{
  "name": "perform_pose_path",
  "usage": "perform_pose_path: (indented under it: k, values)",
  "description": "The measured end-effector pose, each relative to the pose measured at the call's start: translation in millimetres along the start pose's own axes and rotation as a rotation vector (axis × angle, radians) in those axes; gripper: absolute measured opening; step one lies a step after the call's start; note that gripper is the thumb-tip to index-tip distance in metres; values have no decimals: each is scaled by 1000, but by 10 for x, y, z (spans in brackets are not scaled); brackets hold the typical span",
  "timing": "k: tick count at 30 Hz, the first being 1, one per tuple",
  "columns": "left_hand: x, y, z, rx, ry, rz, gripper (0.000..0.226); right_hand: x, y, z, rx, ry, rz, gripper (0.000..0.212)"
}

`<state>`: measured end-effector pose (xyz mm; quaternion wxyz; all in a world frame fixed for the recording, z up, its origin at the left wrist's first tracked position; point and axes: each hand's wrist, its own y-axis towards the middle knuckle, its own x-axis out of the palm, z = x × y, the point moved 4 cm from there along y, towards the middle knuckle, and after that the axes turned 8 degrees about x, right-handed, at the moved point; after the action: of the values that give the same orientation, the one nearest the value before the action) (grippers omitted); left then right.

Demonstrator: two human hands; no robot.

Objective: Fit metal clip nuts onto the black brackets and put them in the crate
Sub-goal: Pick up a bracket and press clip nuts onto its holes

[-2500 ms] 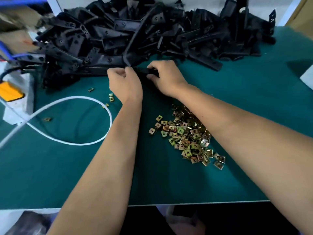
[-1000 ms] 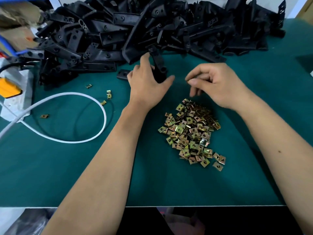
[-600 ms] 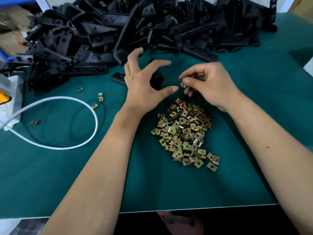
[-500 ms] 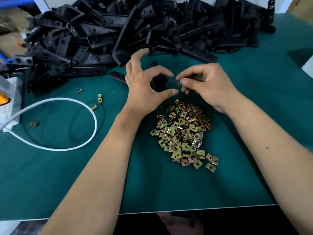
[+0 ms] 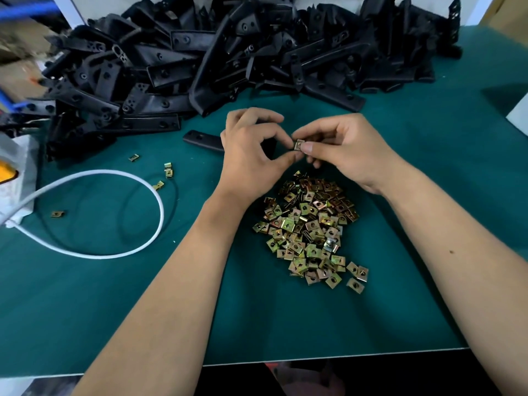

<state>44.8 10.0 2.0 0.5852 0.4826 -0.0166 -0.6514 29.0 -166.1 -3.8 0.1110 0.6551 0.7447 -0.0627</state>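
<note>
A single black bracket [image 5: 200, 138] lies on the green mat [image 5: 285, 324], and my left hand [image 5: 251, 158] curls over its right end and grips it. My right hand [image 5: 345, 150] pinches one brass-coloured clip nut [image 5: 298, 144] between thumb and forefinger, right at my left thumb tip and next to the bracket's end. The end of the bracket under my fingers is mostly hidden. A heap of clip nuts [image 5: 310, 230] sits just below both hands. A big pile of black brackets [image 5: 228, 52] fills the back of the table. No crate is in view.
A white cable [image 5: 125, 212] loops across the mat on the left, leading to a white and orange object [image 5: 11, 178] at the left edge. A few stray clip nuts [image 5: 168, 171] lie near the cable. The table's front edge [image 5: 343, 356] runs below my forearms.
My left hand has curled from spread fingers down onto the bracket. My right hand has picked a clip nut off the heap and brought it up to the left thumb.
</note>
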Motion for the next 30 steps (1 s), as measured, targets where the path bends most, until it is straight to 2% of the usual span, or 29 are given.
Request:
perform_pose_path:
  k: [7, 9, 17, 26, 30]
  values:
    - [-8, 4, 20, 37, 15, -12, 17, -34, -1, 14, -17, -12, 79, 13]
    - [-2, 6, 28, 48, 3, -18, 20, -38, -3, 20, -20, -8, 65, 15]
    - [7, 16, 87, 148, 8, 7, 38, 9, 6, 55, 47, 42, -21, 2]
    - [17, 7, 79, 84, -49, 33, 16, -68, -3, 46, 87, 195, 88, 21]
    - [-29, 1, 92, 87, -61, 8, 24, -148, 14, 72, 122, 221, 196, 15]
